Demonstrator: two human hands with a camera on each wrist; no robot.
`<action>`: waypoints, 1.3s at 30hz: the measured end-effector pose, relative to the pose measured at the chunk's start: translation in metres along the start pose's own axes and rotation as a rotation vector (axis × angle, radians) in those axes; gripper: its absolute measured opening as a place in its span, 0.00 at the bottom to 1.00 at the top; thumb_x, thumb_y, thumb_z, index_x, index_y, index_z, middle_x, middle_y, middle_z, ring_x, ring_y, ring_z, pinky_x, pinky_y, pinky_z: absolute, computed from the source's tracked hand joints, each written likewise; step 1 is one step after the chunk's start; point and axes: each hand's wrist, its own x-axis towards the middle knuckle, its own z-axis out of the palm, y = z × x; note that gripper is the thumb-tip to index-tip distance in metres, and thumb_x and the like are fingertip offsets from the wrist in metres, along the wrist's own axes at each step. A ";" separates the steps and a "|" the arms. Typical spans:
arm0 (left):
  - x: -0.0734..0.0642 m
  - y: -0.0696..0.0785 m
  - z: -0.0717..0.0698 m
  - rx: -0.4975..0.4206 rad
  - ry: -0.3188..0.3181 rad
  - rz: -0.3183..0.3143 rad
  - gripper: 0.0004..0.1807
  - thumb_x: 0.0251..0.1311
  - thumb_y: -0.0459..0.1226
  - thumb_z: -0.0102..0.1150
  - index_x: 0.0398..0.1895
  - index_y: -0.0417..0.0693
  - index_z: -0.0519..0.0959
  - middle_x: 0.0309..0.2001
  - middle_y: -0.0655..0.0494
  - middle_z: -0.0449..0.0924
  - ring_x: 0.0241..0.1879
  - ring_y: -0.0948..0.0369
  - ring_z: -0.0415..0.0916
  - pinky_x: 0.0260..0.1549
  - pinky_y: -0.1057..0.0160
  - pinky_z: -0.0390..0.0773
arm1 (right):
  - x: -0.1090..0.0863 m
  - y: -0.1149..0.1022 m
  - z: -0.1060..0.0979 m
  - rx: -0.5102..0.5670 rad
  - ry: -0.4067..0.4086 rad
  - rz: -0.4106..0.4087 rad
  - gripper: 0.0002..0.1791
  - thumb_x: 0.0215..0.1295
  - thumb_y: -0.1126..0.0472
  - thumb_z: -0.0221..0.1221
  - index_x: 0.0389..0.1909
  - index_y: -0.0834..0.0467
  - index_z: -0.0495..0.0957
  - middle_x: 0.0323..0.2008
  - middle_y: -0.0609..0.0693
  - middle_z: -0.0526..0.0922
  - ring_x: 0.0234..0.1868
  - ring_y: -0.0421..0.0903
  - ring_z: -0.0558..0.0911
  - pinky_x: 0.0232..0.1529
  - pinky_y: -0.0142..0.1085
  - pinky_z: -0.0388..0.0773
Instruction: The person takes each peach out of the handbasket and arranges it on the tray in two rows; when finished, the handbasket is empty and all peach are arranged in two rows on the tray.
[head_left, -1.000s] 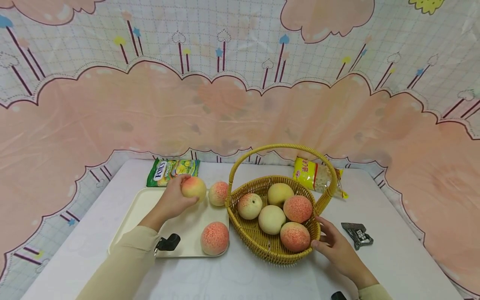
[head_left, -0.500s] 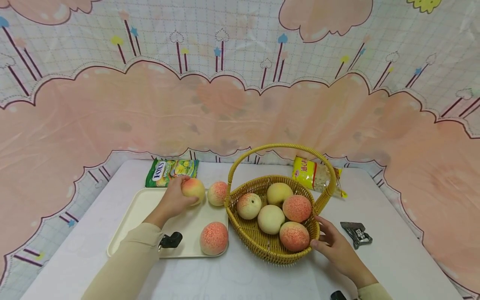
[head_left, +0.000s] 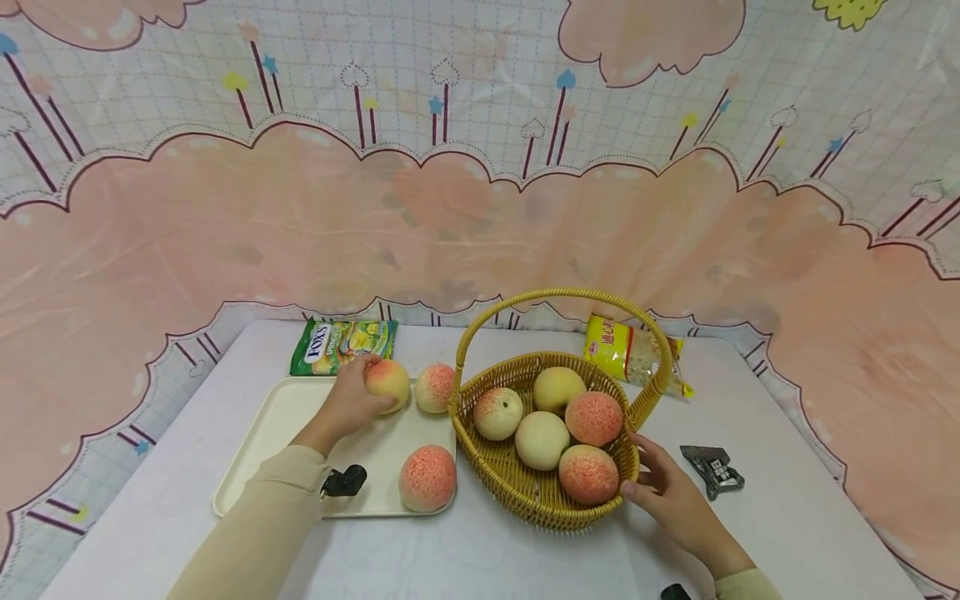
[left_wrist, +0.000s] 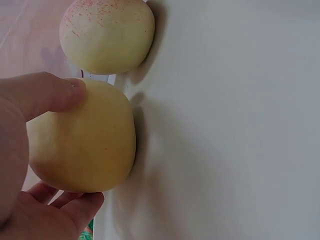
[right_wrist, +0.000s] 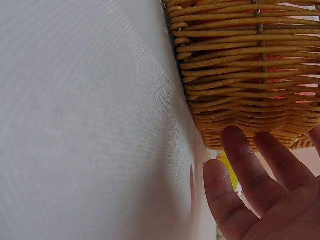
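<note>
In the head view, my left hand (head_left: 355, 400) holds a yellow peach (head_left: 390, 387) with a red blush over the far end of the cream tray (head_left: 300, 417). Thumb and fingers lie on opposite sides of this peach (left_wrist: 95, 140) in the left wrist view, and its underside is at or just above the tray surface. Two more peaches are on the tray, one speckled pink (head_left: 435, 389) at the back and a redder one (head_left: 428, 478) in front. My right hand (head_left: 678, 507) touches the right side of the wicker basket (head_left: 517, 498), its fingers (right_wrist: 250, 170) extended against the weave.
Several peaches (head_left: 542, 440) lie inside the basket, under its tall arched handle (head_left: 562, 293). A green candy bag (head_left: 345, 346) lies behind the tray. Behind the basket is a yellow snack bag (head_left: 633, 352), and a small black packet (head_left: 713, 472) lies to the right.
My left hand has lowered slightly with the yellow peach towards the tray. The right hand and the basket have stayed in place.
</note>
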 end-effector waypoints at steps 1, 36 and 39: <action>0.000 0.000 0.000 -0.004 -0.002 -0.003 0.43 0.51 0.34 0.70 0.68 0.29 0.60 0.64 0.27 0.59 0.63 0.37 0.61 0.64 0.38 0.62 | 0.000 0.000 0.000 -0.001 -0.001 -0.002 0.39 0.70 0.60 0.62 0.77 0.58 0.54 0.70 0.75 0.59 0.59 0.65 0.76 0.51 0.50 0.80; 0.000 0.001 0.004 -0.022 -0.020 0.053 0.41 0.54 0.33 0.69 0.68 0.25 0.61 0.63 0.27 0.66 0.62 0.38 0.66 0.63 0.41 0.65 | 0.001 0.001 0.001 -0.015 0.013 -0.013 0.39 0.70 0.58 0.62 0.77 0.57 0.54 0.69 0.75 0.60 0.59 0.66 0.76 0.51 0.48 0.80; 0.000 0.000 0.004 -0.027 -0.027 0.044 0.41 0.55 0.33 0.68 0.69 0.26 0.60 0.63 0.28 0.66 0.61 0.39 0.67 0.62 0.42 0.66 | 0.001 0.002 0.001 -0.012 0.010 -0.023 0.39 0.70 0.60 0.62 0.77 0.58 0.54 0.69 0.75 0.60 0.59 0.65 0.76 0.50 0.47 0.81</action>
